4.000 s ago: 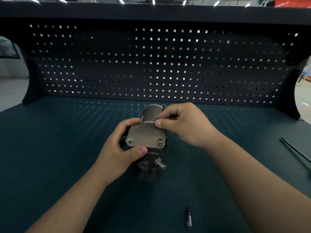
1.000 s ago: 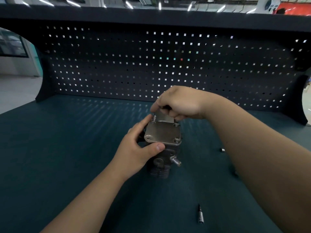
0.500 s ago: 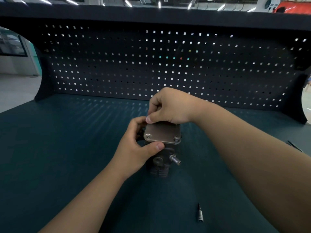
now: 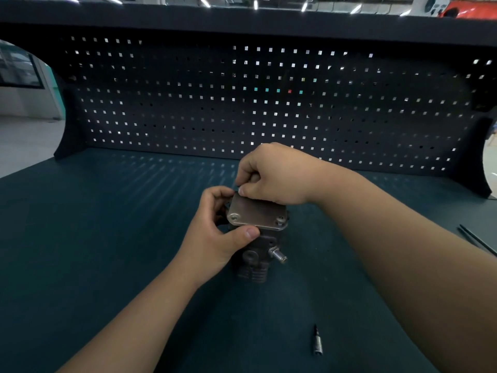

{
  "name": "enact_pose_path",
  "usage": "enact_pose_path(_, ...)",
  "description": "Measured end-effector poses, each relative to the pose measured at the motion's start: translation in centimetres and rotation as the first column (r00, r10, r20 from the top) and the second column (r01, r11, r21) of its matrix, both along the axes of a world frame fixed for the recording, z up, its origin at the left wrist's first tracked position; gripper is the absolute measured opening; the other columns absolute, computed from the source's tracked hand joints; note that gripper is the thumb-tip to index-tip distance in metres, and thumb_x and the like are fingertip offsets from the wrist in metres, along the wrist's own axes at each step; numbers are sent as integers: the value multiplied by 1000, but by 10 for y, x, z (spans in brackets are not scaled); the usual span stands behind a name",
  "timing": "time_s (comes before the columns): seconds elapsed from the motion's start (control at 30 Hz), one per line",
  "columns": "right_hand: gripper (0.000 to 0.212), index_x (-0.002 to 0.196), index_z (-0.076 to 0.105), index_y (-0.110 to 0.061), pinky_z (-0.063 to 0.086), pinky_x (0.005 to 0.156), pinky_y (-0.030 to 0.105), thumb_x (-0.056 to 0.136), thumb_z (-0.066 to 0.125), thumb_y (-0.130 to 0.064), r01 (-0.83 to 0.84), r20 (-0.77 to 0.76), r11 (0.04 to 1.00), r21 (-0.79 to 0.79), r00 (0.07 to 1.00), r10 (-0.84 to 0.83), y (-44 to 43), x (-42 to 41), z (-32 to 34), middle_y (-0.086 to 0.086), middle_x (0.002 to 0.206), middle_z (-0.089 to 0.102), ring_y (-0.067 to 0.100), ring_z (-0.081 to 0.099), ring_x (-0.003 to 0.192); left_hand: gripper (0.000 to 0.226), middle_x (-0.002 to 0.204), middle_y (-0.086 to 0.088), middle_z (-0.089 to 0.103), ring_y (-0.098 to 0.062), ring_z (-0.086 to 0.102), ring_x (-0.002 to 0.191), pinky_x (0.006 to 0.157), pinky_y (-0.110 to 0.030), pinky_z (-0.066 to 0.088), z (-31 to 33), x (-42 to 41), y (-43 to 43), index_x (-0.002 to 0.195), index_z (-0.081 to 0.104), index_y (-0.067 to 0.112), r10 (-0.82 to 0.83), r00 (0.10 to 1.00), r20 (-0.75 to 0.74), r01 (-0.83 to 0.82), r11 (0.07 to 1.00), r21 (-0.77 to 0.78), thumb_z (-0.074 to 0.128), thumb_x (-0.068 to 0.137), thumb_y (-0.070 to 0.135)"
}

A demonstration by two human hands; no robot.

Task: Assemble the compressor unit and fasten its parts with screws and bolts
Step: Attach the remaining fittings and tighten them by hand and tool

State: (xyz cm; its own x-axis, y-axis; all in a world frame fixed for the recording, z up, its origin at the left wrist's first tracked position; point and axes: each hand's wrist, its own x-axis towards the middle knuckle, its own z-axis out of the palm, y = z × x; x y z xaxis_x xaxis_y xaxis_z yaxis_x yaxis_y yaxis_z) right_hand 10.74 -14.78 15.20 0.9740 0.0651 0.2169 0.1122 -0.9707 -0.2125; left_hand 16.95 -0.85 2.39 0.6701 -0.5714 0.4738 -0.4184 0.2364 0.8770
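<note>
- Before the pegboard (image 4: 188, 109) stands the compressor unit (image 4: 254, 262): dark ribbed body, silvery cover plate (image 4: 256, 212) on top, stub spout (image 4: 278, 255) in front.
- The left hand (image 4: 215, 232) grips its body.
- The right hand (image 4: 271, 176) pinches the plate's far corner.

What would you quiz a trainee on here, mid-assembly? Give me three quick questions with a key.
1. True or false: the flat grey metal cover plate sits on top of the dark finned compressor body.
2. The small silver bit lies: A) on the teal benchtop, nearer the person than the compressor; B) on the plate; C) in a hand.
3. Which hand grips the body, with its thumb at the plate's near edge?
Key: 1 true; 2 A; 3 the left hand.
</note>
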Motion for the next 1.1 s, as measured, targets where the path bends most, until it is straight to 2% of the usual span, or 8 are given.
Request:
enact_pose_path(0.17, 3, 84, 68, -25, 44, 61, 20, 86, 66, -26, -3, -51, 994, -108, 999, -3, 9, 3, 10, -15, 73, 60, 1, 53, 69, 58, 103, 17, 64, -9, 61, 95, 78, -27, 48, -1, 1, -1, 106, 49, 48, 13, 1000, -1, -13, 1000, -8, 77, 54, 50)
enact_pose_path(0.3, 5, 82, 67, -25, 38, 51, 17, 87, 65, -25, -29, -93, 985, -170, 996, 13, 12, 5, 16, -14, 73, 60, 2, 54, 66, 64, 106, 9, 64, -14, 60, 97, 82, -34, 48, -3, 1, -1, 111, 48, 36, 17, 1000, -14, -17, 1000, -19, 77, 55, 47)
enact_pose_path(0.5, 17, 78, 61, -34, 38, 48, 4, 87, 67, -22, -27, -99, 997, 74, 994, 34, -1, 3, 8, -26, 56, 59, -14, 53, 55, 63, 105, 11, 65, -13, 61, 96, 79, -30, 48, -3, 1, -1, 109, 50, 42, 4, 1000, -14, -4, 1000, -19, 80, 55, 53)
enact_pose_path(0.63, 19, 77, 61, -35, 38, 49, 4, 87, 65, -20, -35, -111, 997, 72, 993, 43, 0, 3, 7, -35, 51, 53, -16, 51, 53, 68, 104, 15, 65, -9, 62, 96, 77, -26, 49, -3, 1, -1, 111, 49, 41, 15, 1000, -14, -16, 1000, -16, 80, 53, 57)
enact_pose_path(0.7, 12, 81, 66, -31, 41, 49, 6, 86, 67, -21, -38, -100, 998, 50, 994, 42, 3, 4, 9, -27, 56, 59, -15, 53, 57, 65, 104, 14, 66, -9, 62, 96, 78, -27, 48, -3, 1, -1, 112, 48, 36, 20, 1000, -9, -20, 1000, -22, 78, 55, 49)
enact_pose_path(0.83, 2, 85, 70, -26, 40, 49, 18, 86, 68, -27, -15, -117, 997, -81, 993, 5, 8, 6, 14, -13, 72, 63, 0, 57, 62, 64, 104, 14, 65, -13, 62, 97, 80, -30, 48, -4, 2, -2, 112, 48, 34, 24, 1000, -3, -24, 1000, -18, 76, 56, 47)
enact_pose_path(0.97, 11, 82, 71, -20, 36, 48, 23, 86, 66, -30, 4, -102, 977, -211, 994, -26, 14, 7, 17, -7, 72, 65, 8, 56, 62, 58, 105, 13, 65, -15, 62, 98, 81, -32, 48, -4, 2, -2, 108, 50, 40, 25, 1000, 3, -25, 1000, -17, 75, 56, 46)
enact_pose_path(1.1, 24, 92, 72, -7, 35, 49, 27, 88, 61, -28, 37, -83, 950, -311, 994, -66, 20, 9, 18, 12, 89, 70, 18, 49, 64, 53, 107, 12, 65, -14, 62, 99, 81, -31, 48, -3, 3, -1, 104, 52, 50, 9, 1000, 6, -9, 1000, -10, 77, 57, 48)
